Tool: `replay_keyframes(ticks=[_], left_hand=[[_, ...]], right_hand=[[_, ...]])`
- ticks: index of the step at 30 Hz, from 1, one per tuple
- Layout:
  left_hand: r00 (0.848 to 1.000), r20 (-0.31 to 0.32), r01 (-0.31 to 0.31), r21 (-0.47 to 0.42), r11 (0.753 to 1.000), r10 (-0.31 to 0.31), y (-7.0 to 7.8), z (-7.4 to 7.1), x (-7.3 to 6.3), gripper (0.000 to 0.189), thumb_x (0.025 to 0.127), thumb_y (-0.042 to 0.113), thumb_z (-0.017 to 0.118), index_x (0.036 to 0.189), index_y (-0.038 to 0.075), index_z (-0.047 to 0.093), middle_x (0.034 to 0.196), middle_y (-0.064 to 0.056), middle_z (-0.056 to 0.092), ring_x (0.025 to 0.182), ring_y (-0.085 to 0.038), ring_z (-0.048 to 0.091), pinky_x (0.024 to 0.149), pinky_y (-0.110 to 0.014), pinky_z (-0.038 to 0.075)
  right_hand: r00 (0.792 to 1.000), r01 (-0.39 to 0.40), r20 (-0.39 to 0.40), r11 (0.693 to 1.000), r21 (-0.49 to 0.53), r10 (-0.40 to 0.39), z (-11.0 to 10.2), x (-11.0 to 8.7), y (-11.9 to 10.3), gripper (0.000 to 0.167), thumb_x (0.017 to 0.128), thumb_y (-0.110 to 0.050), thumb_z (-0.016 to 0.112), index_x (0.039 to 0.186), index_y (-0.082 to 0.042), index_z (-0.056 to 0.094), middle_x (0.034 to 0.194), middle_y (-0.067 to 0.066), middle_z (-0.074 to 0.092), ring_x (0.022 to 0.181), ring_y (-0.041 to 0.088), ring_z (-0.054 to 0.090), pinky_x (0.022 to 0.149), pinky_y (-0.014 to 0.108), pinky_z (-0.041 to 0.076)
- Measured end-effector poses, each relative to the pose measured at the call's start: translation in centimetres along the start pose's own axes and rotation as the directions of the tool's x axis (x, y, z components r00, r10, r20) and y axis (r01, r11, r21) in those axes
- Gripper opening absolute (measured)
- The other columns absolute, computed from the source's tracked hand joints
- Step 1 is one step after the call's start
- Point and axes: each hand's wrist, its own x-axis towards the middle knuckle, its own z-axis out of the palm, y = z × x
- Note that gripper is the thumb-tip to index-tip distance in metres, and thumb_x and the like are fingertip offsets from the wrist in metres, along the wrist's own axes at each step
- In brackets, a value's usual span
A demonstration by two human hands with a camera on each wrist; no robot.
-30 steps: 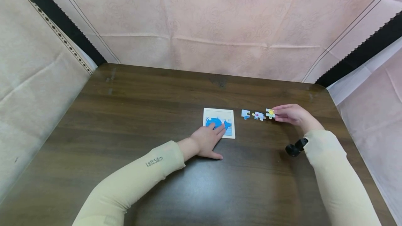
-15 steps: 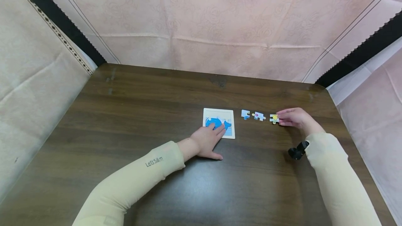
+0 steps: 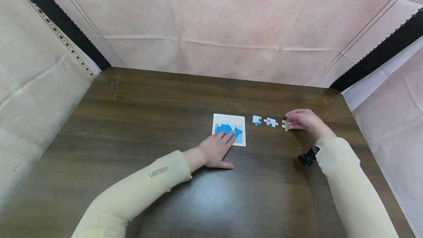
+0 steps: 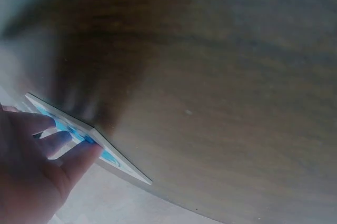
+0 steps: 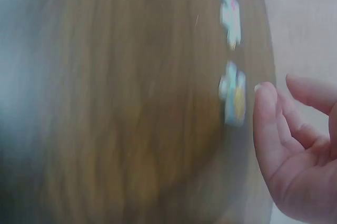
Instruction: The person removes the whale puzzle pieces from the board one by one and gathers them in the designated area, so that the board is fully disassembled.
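Note:
My left hand [image 3: 216, 150] lies with spread, straight fingers on the lower part of a small white-framed puzzle board [image 3: 229, 116] with a blue whale picture. In the left wrist view its fingertips touch the board [image 4: 124, 162]. To the right of the board, three loose jigsaw pieces form a row: a light blue piece [image 3: 256, 119], a piece with a pink mark [image 3: 271, 122] and a yellow-patterned piece [image 3: 284, 125]. My right hand [image 3: 305, 120] is above the yellow-patterned piece. The right wrist view shows the fingers loosely bent and apart from that piece [image 5: 234, 100].
All of this is on a dark brown wooden table [image 3: 158, 102]. Pale patterned cloth [image 3: 211, 21] hangs behind the table's far edge and along both sides. A small black device [image 3: 308, 156] is strapped at my right wrist.
My right hand shifted the yellow-patterned piece slightly right and nearer to me, then let go of it. It has since moved a little left, over the piece. The left hand has stayed put.

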Motion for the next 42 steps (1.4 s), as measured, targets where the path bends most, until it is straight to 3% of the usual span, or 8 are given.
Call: replay_keyframes(ticks=[7,11,16,24,30,35,42], left_hand=[[1.0,-0.014,-0.024,-0.033,0.999,0.023,0.3,0.4,-0.5,0.089,0.087,0.07,0.037,0.149,0.009,0.022,0.157,-0.012,0.018,0.144,-0.03,0.017,0.116,-0.038,0.022],[0.999,-0.027,-0.035,-0.034,0.999,0.034,0.1,0.5,-1.3,0.087,0.087,0.069,0.038,0.148,0.008,0.027,0.155,-0.011,0.025,0.142,-0.028,0.026,0.114,-0.038,0.026],[0.999,-0.023,-0.041,-0.064,0.997,0.039,-0.3,0.6,-2.3,0.084,0.087,0.067,0.041,0.146,0.008,0.031,0.152,-0.01,0.031,0.138,-0.027,0.033,0.111,-0.037,0.032],[0.998,-0.027,-0.055,-0.069,0.996,0.053,-0.6,0.9,-1.8,0.084,0.086,0.068,0.042,0.145,0.009,0.035,0.149,-0.01,0.036,0.132,-0.025,0.039,0.107,-0.034,0.038],[0.998,-0.027,-0.059,-0.066,0.996,0.057,-0.7,1.0,-1.6,0.084,0.085,0.069,0.042,0.144,0.009,0.036,0.148,-0.009,0.037,0.13,-0.025,0.04,0.105,-0.033,0.04],[0.997,-0.043,-0.07,-0.047,0.996,0.068,-0.7,0.9,-1.7,0.084,0.085,0.069,0.042,0.144,0.008,0.037,0.147,-0.01,0.038,0.13,-0.025,0.041,0.105,-0.033,0.041],[0.995,-0.062,-0.079,-0.031,0.996,0.077,-0.7,0.7,-1.9,0.085,0.085,0.07,0.042,0.143,0.008,0.038,0.146,-0.01,0.039,0.128,-0.025,0.042,0.103,-0.032,0.042]], right_hand=[[0.997,0.078,0.032,0.994,-0.07,-0.076,2.9,0.8,-2.3,0.046,0.097,-0.019,0.05,0.128,0.013,0.04,0.08,-0.004,0.063,0.071,0.004,0.062,0.07,0.021,0.055],[0.994,0.096,0.058,0.993,-0.067,-0.092,4.8,1.2,-3.3,0.046,0.097,-0.018,0.05,0.128,0.015,0.041,0.081,-0.001,0.063,0.071,0.006,0.063,0.07,0.021,0.055],[0.993,0.087,0.094,0.988,-0.125,-0.075,7.3,1.5,-4.4,0.043,0.097,-0.02,0.05,0.127,0.011,0.046,0.093,0.008,0.063,0.076,0.011,0.063,0.074,0.023,0.055],[0.982,0.121,0.167,0.972,-0.199,-0.088,12.1,2.3,-5.8,0.038,0.095,-0.02,0.054,0.124,0.004,0.054,0.106,0.018,0.063,0.081,0.016,0.063,0.079,0.028,0.055],[0.974,0.145,0.207,0.959,-0.245,-0.095,15.3,3.1,-6.4,0.036,0.094,-0.024,0.057,0.122,-0.002,0.058,0.11,0.017,0.064,0.085,0.019,0.064,0.08,0.027,0.054],[0.976,0.139,0.201,0.942,-0.305,-0.079,16.8,3.5,-6.5,0.036,0.093,-0.027,0.058,0.12,-0.005,0.061,0.109,0.014,0.065,0.082,0.019,0.064,0.077,0.025,0.054],[0.982,0.147,0.17,0.905,-0.399,-0.084,17.8,3.6,-6.9,0.033,0.091,-0.028,0.06,0.115,-0.005,0.065,0.09,0.011,0.066,0.069,0.018,0.062,0.073,0.024,0.054]])
